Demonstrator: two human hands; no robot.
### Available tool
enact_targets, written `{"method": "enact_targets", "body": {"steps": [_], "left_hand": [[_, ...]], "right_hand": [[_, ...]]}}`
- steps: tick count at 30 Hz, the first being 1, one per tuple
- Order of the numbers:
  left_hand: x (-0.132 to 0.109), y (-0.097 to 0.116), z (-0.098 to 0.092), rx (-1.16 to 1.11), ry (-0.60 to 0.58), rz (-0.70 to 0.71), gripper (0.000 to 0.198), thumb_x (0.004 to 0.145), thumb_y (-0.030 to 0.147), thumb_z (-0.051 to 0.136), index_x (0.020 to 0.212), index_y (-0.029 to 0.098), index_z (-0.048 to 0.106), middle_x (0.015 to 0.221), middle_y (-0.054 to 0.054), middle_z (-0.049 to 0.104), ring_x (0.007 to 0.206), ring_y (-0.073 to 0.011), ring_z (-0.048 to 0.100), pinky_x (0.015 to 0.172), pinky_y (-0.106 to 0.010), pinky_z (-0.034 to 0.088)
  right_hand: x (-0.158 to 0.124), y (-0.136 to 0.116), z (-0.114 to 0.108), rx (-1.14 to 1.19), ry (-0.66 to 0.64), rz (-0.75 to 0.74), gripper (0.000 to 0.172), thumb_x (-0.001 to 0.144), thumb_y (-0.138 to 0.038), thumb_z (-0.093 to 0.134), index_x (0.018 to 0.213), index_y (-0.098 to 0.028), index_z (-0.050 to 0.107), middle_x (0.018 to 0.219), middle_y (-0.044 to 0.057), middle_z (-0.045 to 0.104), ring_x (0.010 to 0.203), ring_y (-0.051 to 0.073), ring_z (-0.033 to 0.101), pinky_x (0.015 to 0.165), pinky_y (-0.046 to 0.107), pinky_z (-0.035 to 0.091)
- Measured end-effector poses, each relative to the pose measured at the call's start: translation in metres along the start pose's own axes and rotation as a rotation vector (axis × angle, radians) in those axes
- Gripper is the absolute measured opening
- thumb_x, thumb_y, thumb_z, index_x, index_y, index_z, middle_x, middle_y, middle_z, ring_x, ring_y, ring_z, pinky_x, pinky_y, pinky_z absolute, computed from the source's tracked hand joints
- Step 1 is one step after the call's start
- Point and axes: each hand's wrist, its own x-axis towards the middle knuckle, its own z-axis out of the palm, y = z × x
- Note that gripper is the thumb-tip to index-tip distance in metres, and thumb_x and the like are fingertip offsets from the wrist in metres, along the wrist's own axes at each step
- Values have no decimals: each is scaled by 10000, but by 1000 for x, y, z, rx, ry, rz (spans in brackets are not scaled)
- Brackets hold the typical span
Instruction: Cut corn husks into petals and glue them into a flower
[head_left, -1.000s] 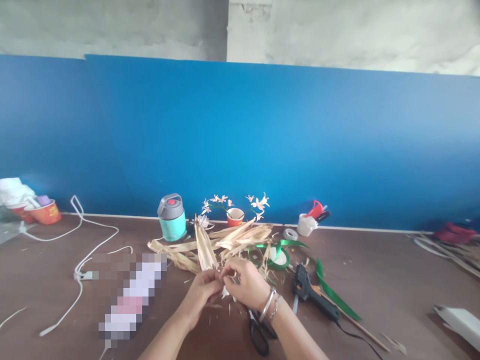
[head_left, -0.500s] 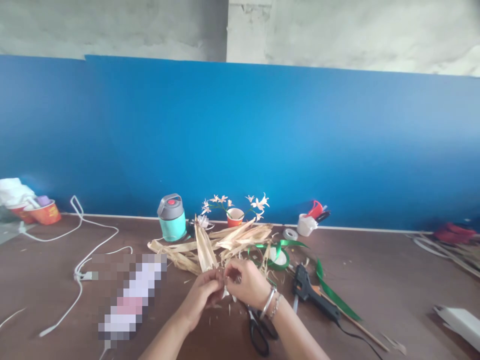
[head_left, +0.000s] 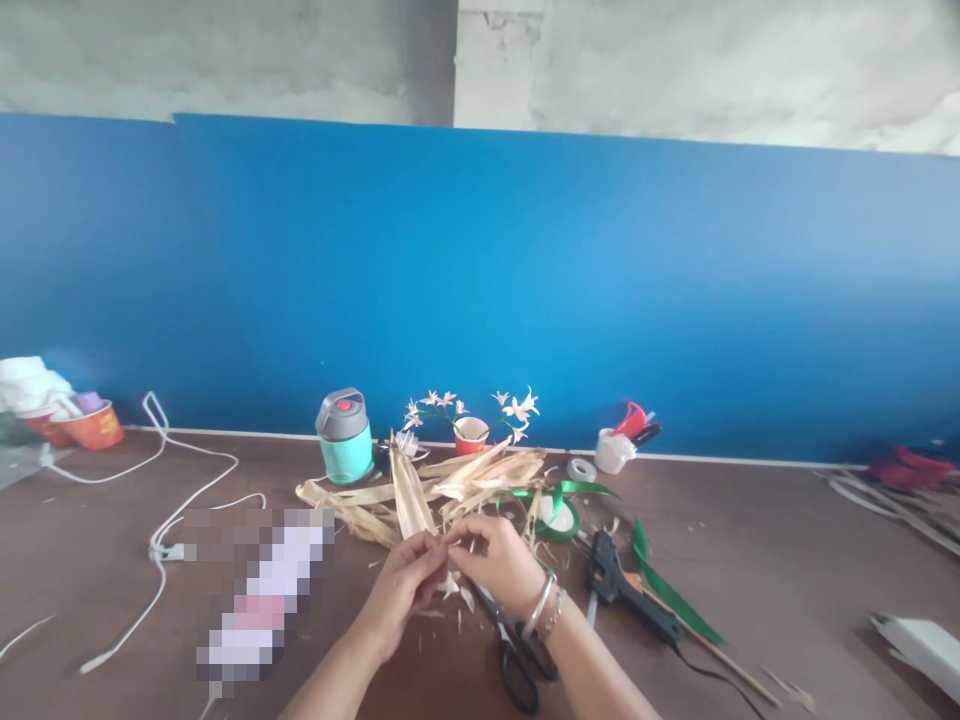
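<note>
My left hand [head_left: 407,582] and my right hand [head_left: 501,565] meet fingertip to fingertip over the near middle of the table. Both are closed in a pinch; whatever lies between the fingertips is too small to make out. Just below them lie pale petal-like pieces [head_left: 451,586] and thin scraps. Black-handled scissors [head_left: 517,668] rest under my right wrist, which wears bracelets. Beyond the hands spreads a pile of dried corn husks [head_left: 480,474], one broad husk [head_left: 410,492] pointing up toward the back.
Behind the husks stand a cup of husk-like flowers [head_left: 471,436] and a teal flask [head_left: 346,440]. To the right are green ribbon [head_left: 667,585], a glue gun [head_left: 630,590], a tape roll [head_left: 581,469] and a white cup [head_left: 613,452]. A white cable [head_left: 196,492] runs on the left.
My right fingers have straightened a little and drawn in against the left fingertips. More of the pale pieces and the scissor blades now shows beneath the hands.
</note>
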Motion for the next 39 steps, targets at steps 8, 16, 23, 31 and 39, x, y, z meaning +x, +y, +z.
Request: {"method": "enact_targets", "body": {"steps": [8, 16, 23, 31, 39], "left_hand": [[-2, 2, 0, -143, -7, -20, 267, 646, 310, 669, 568, 159, 464, 539, 50, 481, 471, -48, 319, 457, -173, 202], [1, -3, -2, -154, 83, -65, 232, 646, 301, 641, 603, 175, 450, 549, 54, 499, 455, -49, 349, 458, -170, 237], [4, -9, -2, -188, 106, -107, 251, 648, 329, 655, 614, 173, 461, 559, 49, 508, 460, -51, 375, 448, -171, 230], [5, -8, -4, -205, 85, -123, 238, 639, 362, 675, 645, 160, 549, 516, 53, 470, 429, -49, 331, 426, -182, 210], [3, -7, -5, 1, 66, -37, 295, 658, 435, 669, 630, 157, 575, 505, 45, 459, 466, -73, 392, 450, -191, 257]], "right_hand": [[1, 4, 0, 115, 42, 42, 130, 707, -148, 561, 716, -150, 691, 647, 11, 667, 608, 129, 581, 568, 211, 432], [3, 8, -1, 45, 109, 49, 190, 705, -123, 533, 851, -163, 647, 791, 32, 669, 714, 153, 593, 628, 242, 453], [-1, 17, 2, 25, 78, 36, 407, 665, -50, 469, 1023, -199, 594, 982, 40, 619, 779, 141, 578, 608, 219, 453], [-3, 4, 8, 47, -78, -72, 409, 636, -29, 562, 985, -225, 646, 956, 33, 627, 924, 182, 570, 856, 310, 440], [-6, 10, 16, 61, -23, 46, 240, 687, -99, 632, 881, -225, 697, 829, 18, 674, 781, 166, 621, 757, 285, 488]]}}
